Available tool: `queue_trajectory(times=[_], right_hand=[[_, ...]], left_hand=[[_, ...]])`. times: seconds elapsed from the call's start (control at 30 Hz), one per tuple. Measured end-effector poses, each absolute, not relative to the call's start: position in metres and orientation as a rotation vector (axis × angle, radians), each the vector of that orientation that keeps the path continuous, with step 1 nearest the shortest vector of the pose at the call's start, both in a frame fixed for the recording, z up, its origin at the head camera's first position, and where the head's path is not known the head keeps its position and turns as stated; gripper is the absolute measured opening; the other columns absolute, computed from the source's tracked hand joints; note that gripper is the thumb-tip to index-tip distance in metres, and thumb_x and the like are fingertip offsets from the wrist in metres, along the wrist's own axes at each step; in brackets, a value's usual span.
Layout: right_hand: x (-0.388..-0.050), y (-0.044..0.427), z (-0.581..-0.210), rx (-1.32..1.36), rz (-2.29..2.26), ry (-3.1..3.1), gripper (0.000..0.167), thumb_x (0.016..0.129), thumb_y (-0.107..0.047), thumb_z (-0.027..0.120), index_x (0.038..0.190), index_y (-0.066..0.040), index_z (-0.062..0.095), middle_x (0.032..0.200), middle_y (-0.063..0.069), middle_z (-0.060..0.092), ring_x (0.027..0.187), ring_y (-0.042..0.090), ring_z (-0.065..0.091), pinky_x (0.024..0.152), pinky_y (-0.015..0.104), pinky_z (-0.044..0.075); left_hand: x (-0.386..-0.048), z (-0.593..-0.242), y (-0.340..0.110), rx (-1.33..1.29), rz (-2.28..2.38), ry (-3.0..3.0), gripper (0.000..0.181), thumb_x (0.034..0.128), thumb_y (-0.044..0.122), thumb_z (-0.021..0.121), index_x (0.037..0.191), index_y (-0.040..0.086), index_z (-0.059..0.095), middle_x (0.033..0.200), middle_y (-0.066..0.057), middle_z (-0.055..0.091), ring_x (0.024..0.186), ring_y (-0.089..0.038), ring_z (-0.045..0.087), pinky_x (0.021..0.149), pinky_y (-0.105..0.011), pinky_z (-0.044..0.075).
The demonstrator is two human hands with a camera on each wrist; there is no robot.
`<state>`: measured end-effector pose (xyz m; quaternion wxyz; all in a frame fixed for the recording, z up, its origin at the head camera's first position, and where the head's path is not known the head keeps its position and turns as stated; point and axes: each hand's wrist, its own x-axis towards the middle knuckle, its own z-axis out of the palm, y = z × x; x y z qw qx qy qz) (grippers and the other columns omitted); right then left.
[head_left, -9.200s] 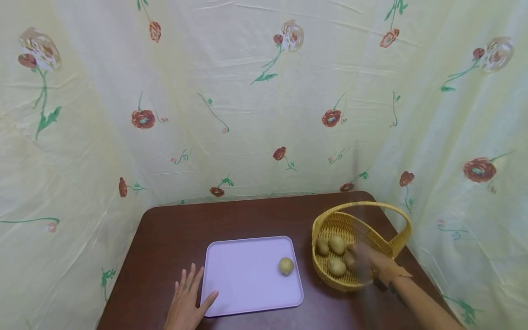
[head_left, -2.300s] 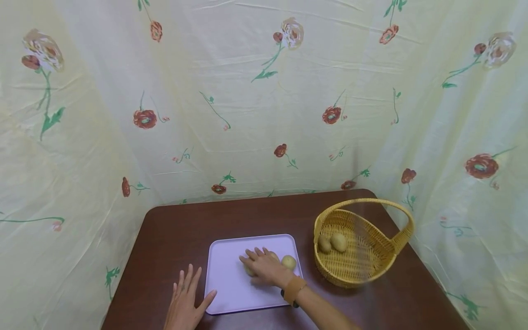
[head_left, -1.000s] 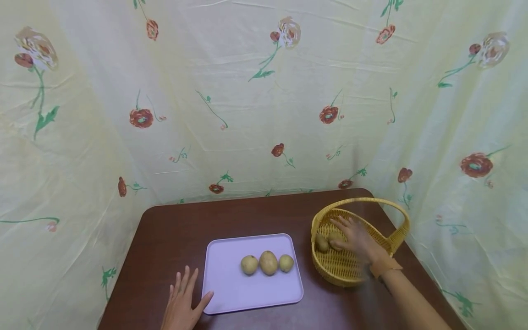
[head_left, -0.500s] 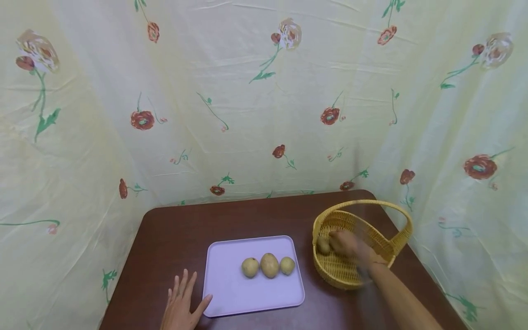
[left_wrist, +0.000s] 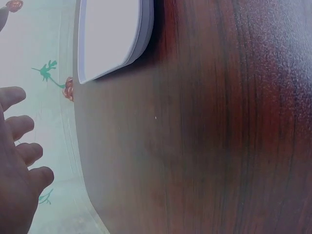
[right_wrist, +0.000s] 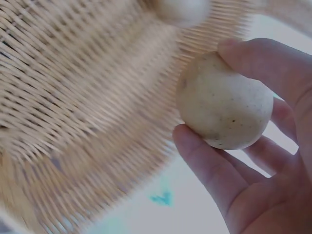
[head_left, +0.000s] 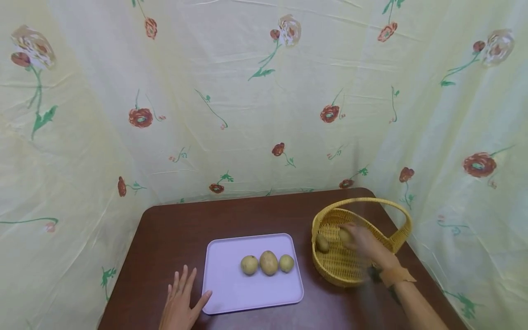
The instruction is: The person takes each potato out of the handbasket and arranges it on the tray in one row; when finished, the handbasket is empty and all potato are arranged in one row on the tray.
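My right hand [head_left: 365, 240] grips a potato [right_wrist: 225, 102] between thumb and fingers, inside the yellow wicker basket [head_left: 336, 270]. Pale and speckled, this potato looks lifted off the weave in the right wrist view. One more potato [head_left: 322, 243] lies against the basket's left wall. Three potatoes stand in a row on the lilac tray [head_left: 231, 293]: a round one [head_left: 249, 265], a larger oval one [head_left: 268, 263] and a small one [head_left: 286, 263]. My left hand [head_left: 180, 302] lies with fingers spread beside the tray's left edge, its thumb reaching that rim.
The dark brown table [head_left: 206, 220] carries both tray and basket, the basket to the right of the tray. A tall handle [head_left: 371, 200] arches over the basket. A flowered curtain [head_left: 247, 114] hangs behind the table and along its sides.
Earlier, the right hand set potatoes from the basket in a row on the tray. It then returned to the basket and took hold of another potato, now raised slightly. The left hand stays by the tray.
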<state>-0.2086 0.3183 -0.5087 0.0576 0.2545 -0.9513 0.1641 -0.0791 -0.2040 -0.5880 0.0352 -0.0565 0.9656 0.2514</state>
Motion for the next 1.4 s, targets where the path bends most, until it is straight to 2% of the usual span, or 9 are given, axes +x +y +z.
queue_trajectory(times=[0.17, 0.33, 0.43, 0.6, 0.73, 0.9, 1.03, 1.2, 1.4], right_hand=[[-0.177, 0.299, -0.466, 0.596, 0.446, -2.919, 0.055, 0.076, -0.009, 0.079, 0.125, 0.006, 0.057, 0.12, 0.03, 0.055, 0.073, 0.027, 0.064, 0.065, 0.04, 0.056], [-0.16, 0.267, -0.447, 0.792, 0.474, -2.677, 0.061, 0.069, -0.007, 0.084, 0.123, 0.004, 0.058, 0.117, 0.024, 0.059, 0.078, 0.026, 0.065, 0.064, 0.035, 0.056], [-0.161, 0.237, -0.441, 0.893, 0.492, -2.595, 0.064, 0.068, -0.011, 0.085, 0.126, -0.001, 0.058, 0.12, 0.02, 0.059, 0.088, 0.026, 0.066, 0.069, 0.035, 0.057], [-0.169, 0.168, -0.44, 1.001, 0.623, -2.657, 0.062, 0.076, -0.015, 0.081, 0.132, -0.008, 0.056, 0.13, 0.015, 0.055, 0.105, 0.028, 0.063, 0.085, 0.041, 0.055], [-0.177, 0.111, -0.455, 1.2, 0.618, -2.683, 0.059, 0.08, -0.017, 0.078, 0.134, -0.01, 0.054, 0.132, 0.014, 0.054, 0.109, 0.025, 0.062, 0.087, 0.037, 0.054], [-0.184, 0.045, -0.495, 1.399, 0.396, -2.687, 0.057, 0.083, -0.024, 0.075, 0.134, -0.014, 0.054, 0.127, 0.008, 0.056, 0.103, 0.018, 0.061, 0.086, 0.028, 0.052], [-0.185, 0.01, -0.535, 1.447, 0.177, -2.673, 0.047, 0.081, -0.026, 0.075, 0.125, -0.02, 0.06, 0.113, -0.002, 0.06, 0.088, 0.013, 0.061, 0.068, 0.023, 0.053], [-0.185, -0.009, -0.569, 1.435, 0.015, -2.739, 0.03, 0.084, -0.024, 0.07, 0.113, -0.025, 0.064, 0.097, -0.005, 0.059, 0.075, 0.011, 0.058, 0.048, 0.02, 0.043], [-0.194, -0.01, -0.583, 1.351, 0.037, -2.795, 0.04, 0.078, -0.026, 0.076, 0.116, -0.023, 0.065, 0.096, -0.004, 0.06, 0.075, 0.011, 0.059, 0.06, 0.023, 0.048]], left_hand=[[-0.079, -0.586, -0.204, -0.164, 0.777, 2.979, 0.091, 0.0837, 0.065, 0.058, 0.149, 0.007, 0.032, 0.156, -0.026, 0.015, 0.142, -0.049, 0.007, 0.11, -0.068, 0.007], [-0.078, -0.584, -0.204, -0.156, 0.787, 2.991, 0.09, 0.0842, 0.064, 0.058, 0.149, 0.007, 0.032, 0.156, -0.026, 0.014, 0.143, -0.048, 0.004, 0.11, -0.067, 0.007], [-0.078, -0.584, -0.204, -0.157, 0.79, 2.993, 0.091, 0.0842, 0.065, 0.057, 0.15, 0.007, 0.032, 0.157, -0.025, 0.014, 0.143, -0.047, 0.003, 0.111, -0.067, 0.007], [-0.078, -0.583, -0.206, -0.178, 0.788, 2.964, 0.092, 0.0837, 0.066, 0.057, 0.15, 0.007, 0.031, 0.157, -0.025, 0.012, 0.143, -0.047, 0.002, 0.111, -0.067, 0.006], [-0.077, -0.583, -0.207, -0.208, 0.771, 2.944, 0.093, 0.0833, 0.067, 0.056, 0.15, 0.006, 0.031, 0.157, -0.025, 0.012, 0.143, -0.047, 0.003, 0.111, -0.066, 0.005], [-0.075, -0.583, -0.21, -0.223, 0.767, 2.96, 0.093, 0.0833, 0.066, 0.057, 0.149, 0.006, 0.032, 0.157, -0.025, 0.014, 0.143, -0.047, 0.004, 0.111, -0.066, 0.006], [-0.073, -0.585, -0.21, -0.181, 0.801, 3.022, 0.088, 0.0841, 0.061, 0.06, 0.148, 0.006, 0.035, 0.156, -0.026, 0.018, 0.143, -0.048, 0.007, 0.11, -0.067, 0.011], [-0.072, -0.586, -0.21, -0.154, 0.829, 3.057, 0.085, 0.0843, 0.058, 0.062, 0.147, 0.006, 0.036, 0.155, -0.026, 0.02, 0.142, -0.048, 0.01, 0.109, -0.068, 0.013], [-0.072, -0.588, -0.21, -0.15, 0.816, 3.058, 0.086, 0.0841, 0.06, 0.061, 0.146, 0.005, 0.036, 0.155, -0.027, 0.021, 0.142, -0.049, 0.012, 0.109, -0.068, 0.013]])
